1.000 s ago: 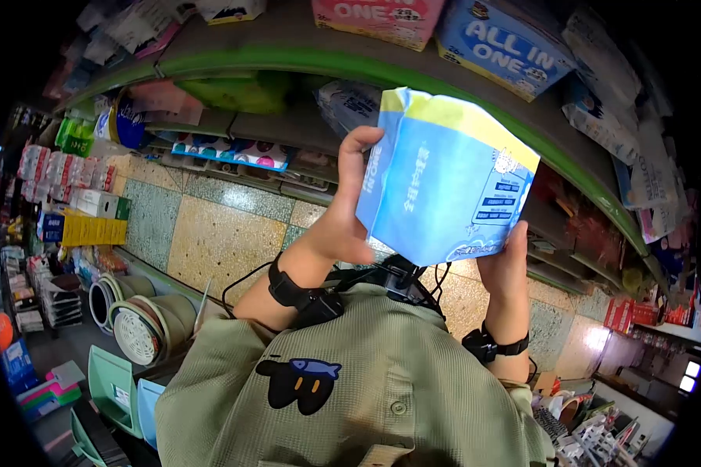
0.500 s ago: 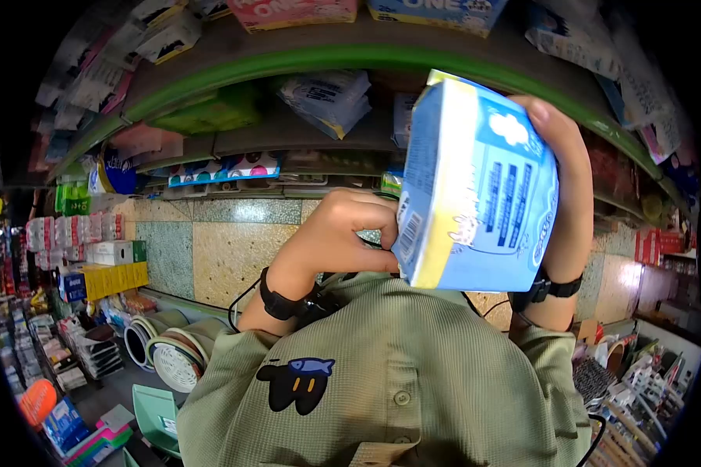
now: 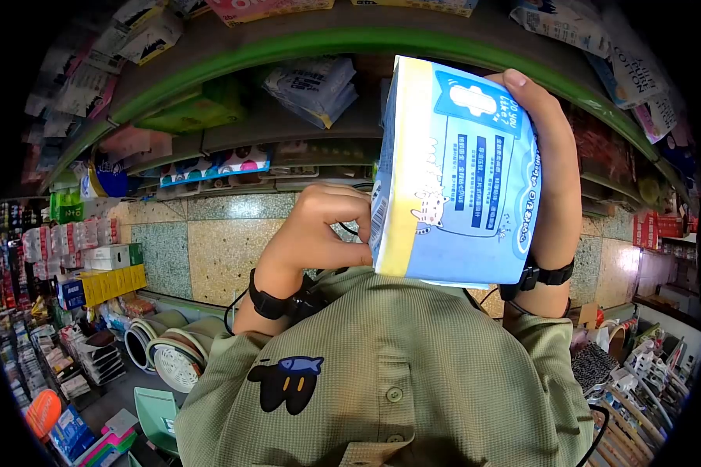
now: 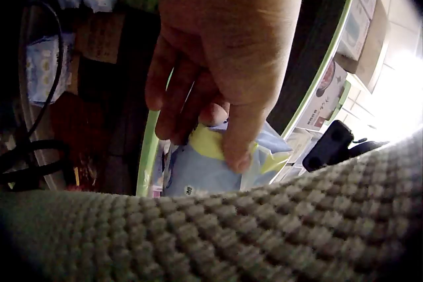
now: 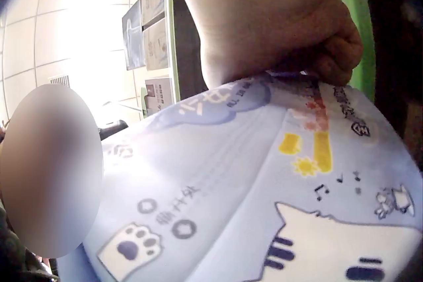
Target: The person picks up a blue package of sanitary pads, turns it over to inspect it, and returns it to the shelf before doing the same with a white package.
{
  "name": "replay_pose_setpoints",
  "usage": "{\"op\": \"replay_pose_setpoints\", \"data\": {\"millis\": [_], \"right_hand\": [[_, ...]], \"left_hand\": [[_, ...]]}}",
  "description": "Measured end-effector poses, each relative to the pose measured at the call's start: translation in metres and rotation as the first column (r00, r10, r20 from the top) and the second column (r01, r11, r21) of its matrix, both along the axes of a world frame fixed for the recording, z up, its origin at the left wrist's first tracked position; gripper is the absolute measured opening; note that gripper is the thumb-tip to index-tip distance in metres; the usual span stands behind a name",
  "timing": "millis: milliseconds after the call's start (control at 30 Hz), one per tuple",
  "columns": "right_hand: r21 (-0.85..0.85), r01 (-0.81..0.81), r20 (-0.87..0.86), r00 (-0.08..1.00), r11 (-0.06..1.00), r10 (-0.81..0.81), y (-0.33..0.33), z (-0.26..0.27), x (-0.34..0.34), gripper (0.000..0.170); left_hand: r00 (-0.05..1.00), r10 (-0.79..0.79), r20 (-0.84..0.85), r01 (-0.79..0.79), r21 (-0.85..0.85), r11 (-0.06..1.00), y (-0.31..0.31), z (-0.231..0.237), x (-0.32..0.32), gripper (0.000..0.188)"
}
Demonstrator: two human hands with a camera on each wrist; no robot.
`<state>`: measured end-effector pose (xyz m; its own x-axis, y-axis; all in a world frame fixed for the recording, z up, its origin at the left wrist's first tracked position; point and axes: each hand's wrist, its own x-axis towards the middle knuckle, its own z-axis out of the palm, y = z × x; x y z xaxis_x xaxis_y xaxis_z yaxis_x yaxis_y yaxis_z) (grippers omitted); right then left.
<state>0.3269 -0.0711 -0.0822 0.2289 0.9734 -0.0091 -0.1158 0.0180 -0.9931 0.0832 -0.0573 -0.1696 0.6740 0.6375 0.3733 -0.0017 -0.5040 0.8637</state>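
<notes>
From my remote seat I see the soft blue-and-yellow package [image 3: 459, 183] in front of the green-edged shelf [image 3: 311, 56]. My left hand [image 3: 300, 233] pinches its yellow end narrowly between thumb and fingertip; my right hand [image 3: 553, 148] grips the other side more widely, though I can't tell where its thumb lies. I judge the package light and squashy, its film wrapper slightly slippery. I'd hold it flat-palmed across its broad sides, facing the shelf, since pinching the end may crease or tear it.
</notes>
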Motion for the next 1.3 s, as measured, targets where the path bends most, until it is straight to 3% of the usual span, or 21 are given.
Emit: {"op": "replay_pose_setpoints", "data": {"millis": [467, 733, 867, 967, 1000, 1067, 1100, 1133, 1167, 1233, 1300], "right_hand": [[-0.043, 0.067, 0.042, 0.997, 0.997, -0.065, 0.000, -0.005, 0.004, 0.033], [0.028, 0.010, 0.038, 0.999, 1.000, -0.011, -0.002, -0.010, 0.008, 0.035], [-0.020, 0.030, 0.025, 0.999, 0.999, -0.030, -0.001, -0.013, 0.009, 0.038], [-0.052, 0.082, 0.002, 0.997, 0.995, -0.082, 0.000, -0.009, 0.003, 0.046], [-0.039, 0.101, 0.000, 0.995, 0.994, -0.101, 0.001, -0.008, 0.002, 0.050], [0.049, 0.074, 0.081, 0.994, 0.996, -0.078, 0.006, -0.019, 0.006, 0.059], [0.089, 0.031, 0.157, 0.987, 0.996, -0.045, 0.011, -0.022, 0.008, 0.064], [0.119, 0.074, 0.224, 0.969, 0.990, -0.099, 0.009, -0.023, 0.008, 0.060], [0.154, 0.020, 0.250, 0.966, 0.988, -0.059, 0.005, -0.022, 0.005, 0.056], [0.201, -0.051, 0.241, 0.970, 0.978, 0.001, 0.002, -0.015, -0.005, 0.047], [0.227, -0.103, 0.232, 0.971, 0.968, 0.049, 0.002, -0.017, 0.000, 0.058]], "left_hand": [[0.999, -0.025, 0.040, 0.026, -0.011, 1.000, -0.003, -0.003, 0.003, 0.021], [0.999, -0.031, 0.033, 0.032, -0.023, 0.999, -0.004, -0.001, 0.004, 0.020], [0.999, -0.041, 0.030, 0.041, -0.004, 0.999, -0.003, -0.006, 0.002, 0.021], [0.998, 0.028, 0.064, -0.019, -0.146, 0.989, -0.006, -0.013, -0.003, 0.033], [0.973, 0.097, 0.208, -0.041, -0.258, 0.965, -0.009, -0.012, 0.001, 0.042], [0.849, 0.267, 0.456, -0.026, -0.468, 0.884, -0.016, -0.009, 0.013, 0.062], [0.888, 0.226, 0.399, 0.064, -0.597, 0.800, -0.012, -0.012, 0.004, 0.079], [0.875, 0.274, 0.399, -0.012, -0.549, 0.836, -0.009, -0.016, 0.003, 0.068], [0.880, 0.204, 0.429, 0.100, -0.587, 0.803, -0.003, -0.018, -0.001, 0.066], [0.879, 0.203, 0.432, 0.103, -0.587, 0.803, 0.005, -0.016, -0.002, 0.063], [0.867, 0.218, 0.447, 0.126, -0.621, 0.774, 0.011, -0.011, -0.001, 0.062]]}}
